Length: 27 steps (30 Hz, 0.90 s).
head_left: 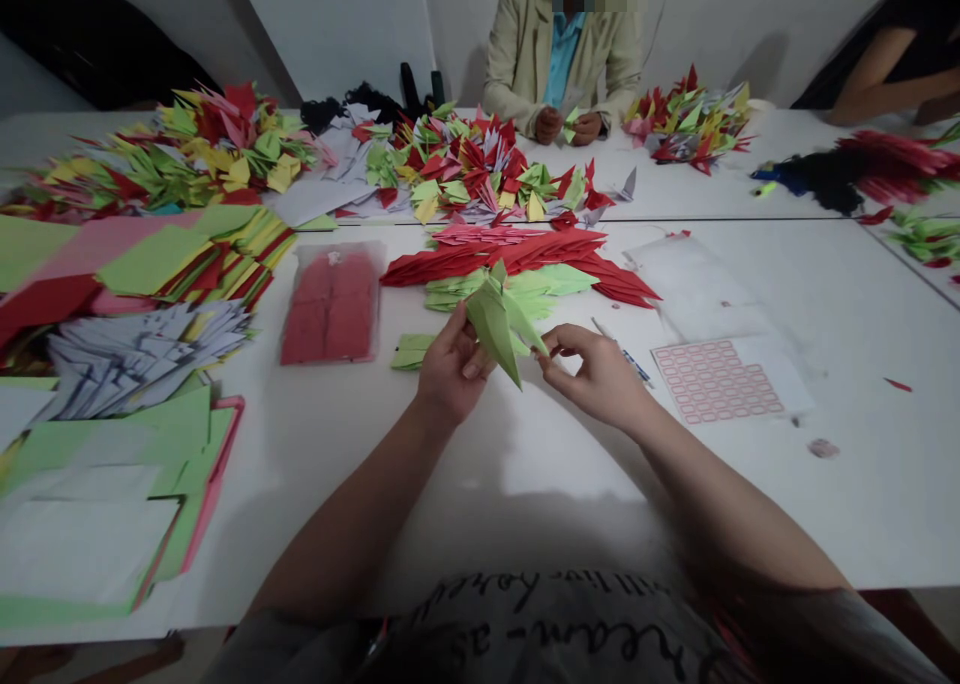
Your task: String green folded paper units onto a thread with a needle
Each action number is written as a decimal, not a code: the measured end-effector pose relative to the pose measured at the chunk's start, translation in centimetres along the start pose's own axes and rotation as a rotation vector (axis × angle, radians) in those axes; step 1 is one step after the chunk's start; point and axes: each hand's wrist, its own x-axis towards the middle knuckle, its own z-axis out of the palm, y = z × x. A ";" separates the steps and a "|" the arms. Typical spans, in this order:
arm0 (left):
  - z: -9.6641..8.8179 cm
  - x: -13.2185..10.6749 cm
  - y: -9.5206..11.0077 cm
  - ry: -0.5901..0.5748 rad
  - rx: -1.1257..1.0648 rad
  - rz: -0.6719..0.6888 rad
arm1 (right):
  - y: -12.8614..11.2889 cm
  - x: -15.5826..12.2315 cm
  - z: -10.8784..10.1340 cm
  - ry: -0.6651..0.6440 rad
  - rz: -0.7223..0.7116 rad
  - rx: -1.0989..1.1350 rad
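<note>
Paper covers most of the white tabletop [847, 484] in front of me, with heaps of folded cranes [465, 164] in red, green, yellow and grey spread along its far side. A person in a beige jacket [562, 64] sits across from me, holding a small green paper piece [574, 124] in both hands. To my left lie stacks of coloured paper sheets [127, 264] and a clear bag of red paper [331, 304]. To my right are a sheet of red-outlined labels [720, 379] and a pen [626, 359], which lies just beside my right hand [589, 374]. A pile of long red folded pieces [510, 259] sits just beyond my hands. My left hand [450, 369] and right hand hold a green origami crane [487, 324] up between them, above the tabletop. It should weigh almost nothing; the paper feels crisp along its creases but would crush easily, so the folded body is the place for a light pinch, not the thin points. My left fingers [469, 349] grasp it from below, and my right fingers [544, 356] pinch a slender point. It looks matte, pale green and sharply angled.
</note>
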 end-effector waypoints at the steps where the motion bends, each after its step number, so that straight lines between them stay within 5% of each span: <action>1: 0.0 0.0 0.0 0.000 0.027 0.025 | -0.1 0.0 -0.3 0.021 -0.016 -0.006; 5: -0.2 0.0 -0.1 -0.003 0.186 0.198 | -0.3 0.0 -0.8 0.244 -0.059 0.056; 7: -0.4 -0.1 -0.3 -0.021 0.307 0.278 | -0.3 -0.1 -0.7 0.247 -0.066 0.095; 12: -1.0 -0.6 -0.6 -0.131 0.713 0.407 | 0.8 0.1 0.7 0.139 -0.031 0.189; 16: -0.7 -1.1 -0.2 -0.229 1.032 0.607 | 1.5 0.5 2.4 -0.025 0.010 0.546; 19: -0.6 -1.2 0.5 -0.306 1.215 0.630 | 1.7 0.5 3.4 -0.116 0.074 0.791; 27: -1.8 -0.6 1.9 -0.310 1.187 0.576 | 1.8 0.3 3.4 -0.299 0.188 0.884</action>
